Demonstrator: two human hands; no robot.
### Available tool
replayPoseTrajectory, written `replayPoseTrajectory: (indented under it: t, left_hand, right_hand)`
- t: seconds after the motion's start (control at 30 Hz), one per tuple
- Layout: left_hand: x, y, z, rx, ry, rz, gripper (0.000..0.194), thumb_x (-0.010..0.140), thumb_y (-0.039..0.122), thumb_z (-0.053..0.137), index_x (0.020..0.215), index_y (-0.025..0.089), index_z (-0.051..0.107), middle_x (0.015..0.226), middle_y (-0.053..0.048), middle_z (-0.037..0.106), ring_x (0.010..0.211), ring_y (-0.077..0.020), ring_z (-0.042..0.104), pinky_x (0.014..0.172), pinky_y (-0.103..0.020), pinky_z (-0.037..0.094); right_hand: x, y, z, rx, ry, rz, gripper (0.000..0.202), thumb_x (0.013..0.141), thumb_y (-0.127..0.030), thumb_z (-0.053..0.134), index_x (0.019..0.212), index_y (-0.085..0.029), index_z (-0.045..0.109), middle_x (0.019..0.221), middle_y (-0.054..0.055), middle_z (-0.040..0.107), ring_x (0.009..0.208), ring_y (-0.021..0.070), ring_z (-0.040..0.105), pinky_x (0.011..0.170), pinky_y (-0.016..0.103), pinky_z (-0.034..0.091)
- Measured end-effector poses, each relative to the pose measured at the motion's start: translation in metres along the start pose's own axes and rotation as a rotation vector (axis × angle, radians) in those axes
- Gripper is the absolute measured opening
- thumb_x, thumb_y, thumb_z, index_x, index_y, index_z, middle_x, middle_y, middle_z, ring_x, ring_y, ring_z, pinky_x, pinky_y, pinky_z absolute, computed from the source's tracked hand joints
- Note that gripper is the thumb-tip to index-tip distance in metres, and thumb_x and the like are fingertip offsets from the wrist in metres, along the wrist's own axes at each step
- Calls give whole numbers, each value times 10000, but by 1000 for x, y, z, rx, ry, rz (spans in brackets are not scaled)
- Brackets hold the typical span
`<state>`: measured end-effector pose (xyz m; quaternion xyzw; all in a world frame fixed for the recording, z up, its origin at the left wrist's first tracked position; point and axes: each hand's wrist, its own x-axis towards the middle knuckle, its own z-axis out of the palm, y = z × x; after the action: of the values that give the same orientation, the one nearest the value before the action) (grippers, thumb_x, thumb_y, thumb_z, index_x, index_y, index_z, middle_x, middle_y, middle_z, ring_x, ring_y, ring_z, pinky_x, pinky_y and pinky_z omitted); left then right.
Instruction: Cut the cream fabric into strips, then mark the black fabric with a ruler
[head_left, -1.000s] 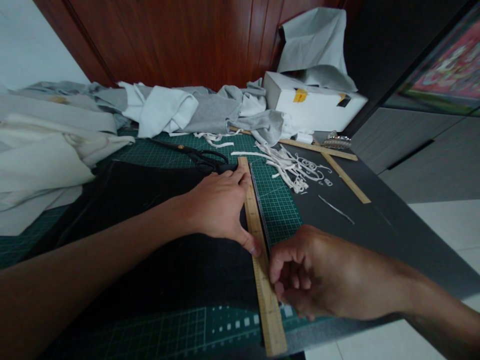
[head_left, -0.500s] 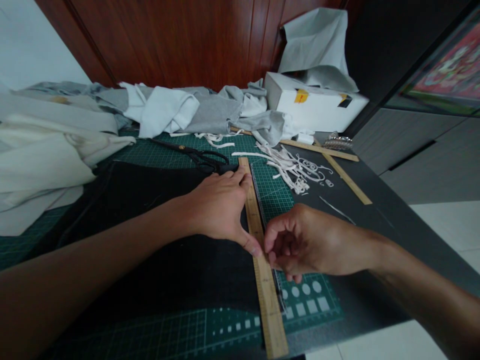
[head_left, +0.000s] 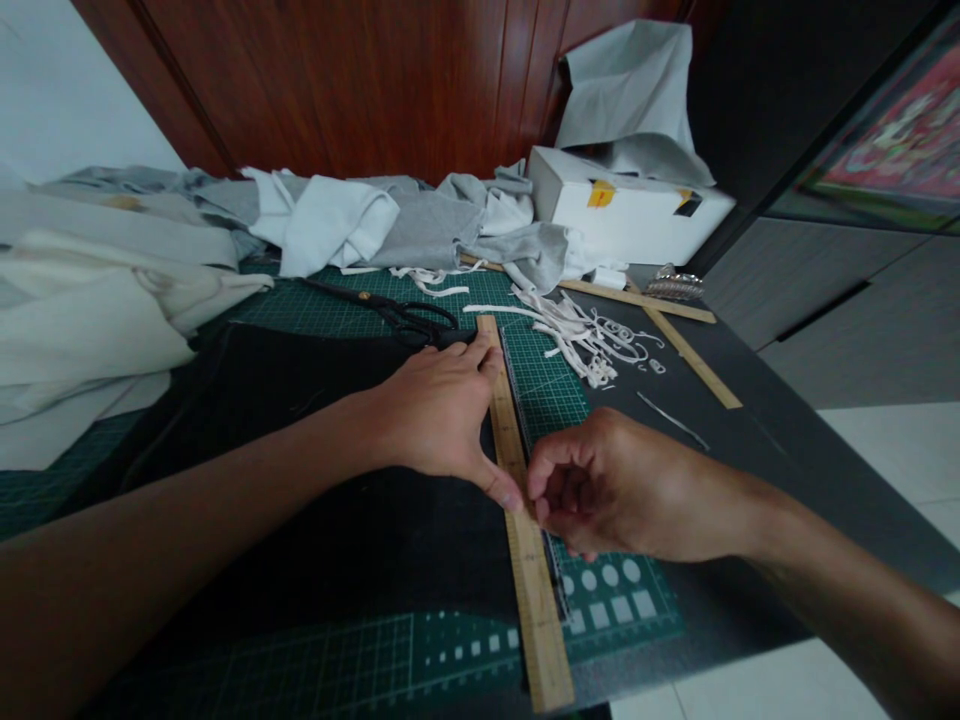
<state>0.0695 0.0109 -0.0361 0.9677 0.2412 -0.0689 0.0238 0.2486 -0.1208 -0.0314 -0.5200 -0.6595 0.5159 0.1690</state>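
A wooden ruler lies lengthwise over the right edge of a black cloth. My left hand is spread, its fingertips and thumb pressing on the ruler. Just right of the ruler, my right hand has its fingers curled together at the ruler's edge; what they pinch, if anything, is hidden. A thin strip of the cloth with a pale edge shows along the ruler's right side. Beneath lies a green cutting mat.
Black scissors lie beyond the cloth. White cord scraps and two more wooden strips are at the back right, near a white box. Grey and white fabrics line the back; cream fabric is at the left.
My right hand's lower fingers have drawn in slightly at the ruler's edge. My left hand and the ruler stay in place.
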Motion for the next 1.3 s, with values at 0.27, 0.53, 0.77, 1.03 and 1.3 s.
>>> replayPoseTrajectory:
  t: [0.27, 0.53, 0.77, 1.03, 1.3]
  left_hand:
    - [1, -2, 4, -10, 10, 7, 1573, 500, 1022, 488, 1611, -33, 134, 1680, -306, 90, 1510, -461, 274, 1185, -536, 299]
    - [1, -2, 3, -19, 13, 6, 1634, 408, 1037, 534, 1612, -9, 178, 1675, -300, 166, 1454, -470, 352, 1163, -523, 319]
    - [0, -2, 2, -25, 19, 16, 1634, 409, 1029, 555, 1611, -10, 175, 1670, -316, 149, 1463, -491, 331, 1152, -535, 322]
    - [-1, -2, 1, -37, 14, 1, 1646, 389, 1018, 582, 1614, 0, 169, 1680, -307, 96, 1492, -487, 290, 1169, -515, 304]
    - [0, -1, 1, -38, 14, 7, 1635, 405, 1005, 599, 1608, -16, 169, 1670, -317, 143, 1510, -453, 273, 1186, -502, 289]
  right_hand:
    - [-33, -10, 43, -202, 224, -106, 241, 763, 46, 569, 777, -184, 641, 669, -68, 587, 540, 47, 469, 461, 156, 329]
    - [-53, -5, 67, -203, 246, -119, 239, 691, 76, 611, 703, -162, 640, 658, -45, 602, 526, 38, 472, 460, 158, 315]
    - [-57, 4, 46, -56, 255, -15, 118, 768, -77, 685, 784, -195, 692, 692, -4, 678, 555, 106, 558, 461, 200, 381]
    - [-16, 4, 14, -8, 157, -54, 44, 816, -129, 684, 822, -171, 674, 664, -37, 617, 555, 87, 507, 476, 187, 381]
    - [-9, 9, 11, 8, 78, -39, 108, 779, -76, 673, 825, -172, 654, 736, -23, 680, 611, 98, 570, 528, 198, 407]
